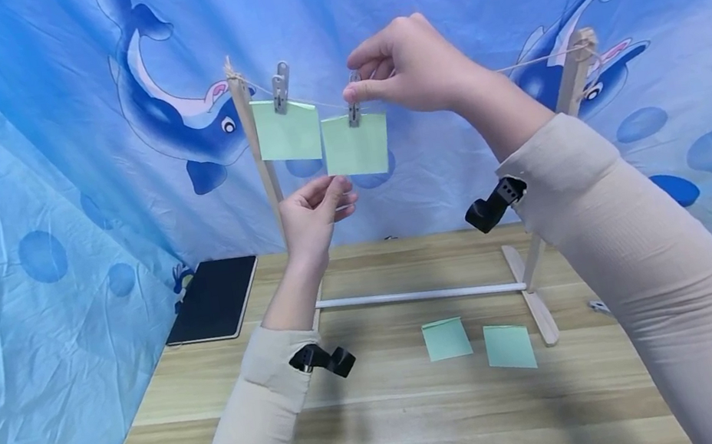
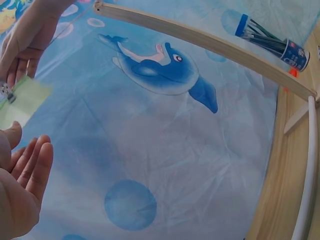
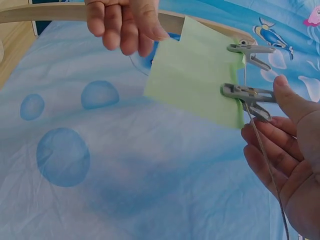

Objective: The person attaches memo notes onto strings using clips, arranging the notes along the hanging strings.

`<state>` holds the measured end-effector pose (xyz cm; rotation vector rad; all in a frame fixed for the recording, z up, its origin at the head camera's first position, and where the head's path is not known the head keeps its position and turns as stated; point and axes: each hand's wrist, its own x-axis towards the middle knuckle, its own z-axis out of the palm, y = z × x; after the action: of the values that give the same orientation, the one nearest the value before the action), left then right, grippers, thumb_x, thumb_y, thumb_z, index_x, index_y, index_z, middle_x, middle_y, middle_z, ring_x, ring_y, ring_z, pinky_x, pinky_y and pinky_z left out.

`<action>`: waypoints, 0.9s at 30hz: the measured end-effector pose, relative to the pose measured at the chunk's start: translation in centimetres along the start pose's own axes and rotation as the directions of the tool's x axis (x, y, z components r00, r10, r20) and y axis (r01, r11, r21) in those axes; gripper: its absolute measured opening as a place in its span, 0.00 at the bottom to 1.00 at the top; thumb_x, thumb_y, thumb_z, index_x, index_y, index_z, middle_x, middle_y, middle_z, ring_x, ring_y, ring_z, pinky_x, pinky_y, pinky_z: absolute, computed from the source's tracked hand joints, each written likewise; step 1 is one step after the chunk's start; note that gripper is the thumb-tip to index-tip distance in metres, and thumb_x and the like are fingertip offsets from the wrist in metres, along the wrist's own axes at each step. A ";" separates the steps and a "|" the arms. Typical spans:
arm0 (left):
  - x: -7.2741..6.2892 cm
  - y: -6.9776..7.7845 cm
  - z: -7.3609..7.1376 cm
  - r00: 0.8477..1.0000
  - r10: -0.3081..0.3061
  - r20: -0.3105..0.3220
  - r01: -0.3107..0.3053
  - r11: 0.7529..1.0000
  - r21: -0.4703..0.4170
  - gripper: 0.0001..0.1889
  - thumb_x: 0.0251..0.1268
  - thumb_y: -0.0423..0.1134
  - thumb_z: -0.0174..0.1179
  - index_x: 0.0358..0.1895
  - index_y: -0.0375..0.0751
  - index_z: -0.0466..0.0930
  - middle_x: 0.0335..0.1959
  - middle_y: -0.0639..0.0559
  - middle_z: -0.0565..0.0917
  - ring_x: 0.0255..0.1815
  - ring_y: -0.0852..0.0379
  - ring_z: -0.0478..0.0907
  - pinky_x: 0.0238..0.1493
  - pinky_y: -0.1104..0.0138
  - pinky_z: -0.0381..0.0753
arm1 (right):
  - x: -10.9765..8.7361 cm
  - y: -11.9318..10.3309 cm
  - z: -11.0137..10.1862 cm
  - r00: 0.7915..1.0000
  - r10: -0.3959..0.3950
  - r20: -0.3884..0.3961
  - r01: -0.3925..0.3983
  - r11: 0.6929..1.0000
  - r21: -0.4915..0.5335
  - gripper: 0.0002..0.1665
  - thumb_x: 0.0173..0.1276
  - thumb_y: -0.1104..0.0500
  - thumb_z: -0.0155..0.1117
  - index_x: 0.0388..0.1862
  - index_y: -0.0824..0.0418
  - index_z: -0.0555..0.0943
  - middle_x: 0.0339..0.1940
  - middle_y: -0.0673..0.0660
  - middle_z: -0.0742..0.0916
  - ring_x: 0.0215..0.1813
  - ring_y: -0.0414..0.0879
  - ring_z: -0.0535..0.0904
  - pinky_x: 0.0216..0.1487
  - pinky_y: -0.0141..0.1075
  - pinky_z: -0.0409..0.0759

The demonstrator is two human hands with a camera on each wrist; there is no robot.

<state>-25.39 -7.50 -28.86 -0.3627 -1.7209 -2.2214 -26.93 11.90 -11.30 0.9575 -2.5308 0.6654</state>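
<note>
My right hand [image 1: 415, 65] pinches a grey clothespin [image 3: 245, 93] between thumb and fingers. The pin's jaws sit over the string [image 3: 267, 155] and the folded top edge of a pale green paper note [image 1: 356, 146], which hangs from it. Just below that note is my left hand [image 1: 313, 217], its fingers loosely extended and thumb tip right at the lower corner. In the left wrist view, a gap shows between the left thumb and fingers [image 2: 37, 170]. Left of this note hangs another green note [image 1: 288, 132], held on the string by a second clothespin [image 1: 280, 88].
The string runs between two wooden posts [image 1: 570, 75], with a white rod [image 1: 419, 294] joining their feet. Two green notes with folded top edges lie on the table [image 1: 390, 434]. A black notebook [image 1: 213, 300] is at the back left. The left wrist view shows a tub of pens [image 2: 295, 54].
</note>
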 end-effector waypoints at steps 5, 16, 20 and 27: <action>-0.3 -0.4 -0.6 0.999 -0.044 0.013 0.044 0.998 0.037 0.17 0.69 0.36 0.67 0.52 0.24 0.82 0.34 0.51 0.89 0.32 0.59 0.88 0.41 0.62 0.91 | -0.5 0.0 -0.1 1.000 0.008 -0.007 -0.008 1.000 -0.006 0.31 0.70 0.45 0.69 0.64 0.63 0.81 0.51 0.58 0.89 0.53 0.47 0.86 0.57 0.40 0.85; -1.0 -1.6 -2.3 0.991 -0.128 0.051 0.119 0.981 0.154 0.17 0.69 0.36 0.67 0.54 0.27 0.82 0.41 0.41 0.89 0.36 0.58 0.88 0.47 0.62 0.90 | -3.4 0.1 -0.7 0.904 -0.133 -0.406 0.163 0.986 0.040 0.24 0.71 0.54 0.70 0.62 0.63 0.82 0.56 0.56 0.87 0.57 0.40 0.82 0.59 0.25 0.80; -1.4 -2.3 -2.9 0.985 -0.161 0.056 0.149 0.971 0.185 0.17 0.68 0.35 0.68 0.54 0.27 0.82 0.43 0.39 0.88 0.37 0.59 0.88 0.48 0.63 0.89 | -5.5 0.8 0.1 0.816 -0.306 -0.490 0.350 0.937 -0.003 0.18 0.68 0.62 0.71 0.55 0.68 0.84 0.48 0.60 0.89 0.44 0.40 0.82 0.44 0.24 0.81; -2.7 -4.5 -3.9 0.965 -0.229 0.130 0.187 0.944 0.273 0.17 0.69 0.36 0.67 0.55 0.28 0.82 0.44 0.36 0.87 0.40 0.54 0.88 0.49 0.62 0.89 | -10.3 2.1 3.8 0.841 -0.327 -0.431 0.427 0.890 0.159 0.18 0.60 0.69 0.73 0.50 0.70 0.85 0.41 0.61 0.89 0.38 0.42 0.81 0.37 0.26 0.79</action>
<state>-24.72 -9.97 -34.83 -0.3161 -2.1986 -2.1151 -21.65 16.63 -19.93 1.2266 -1.8603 0.9529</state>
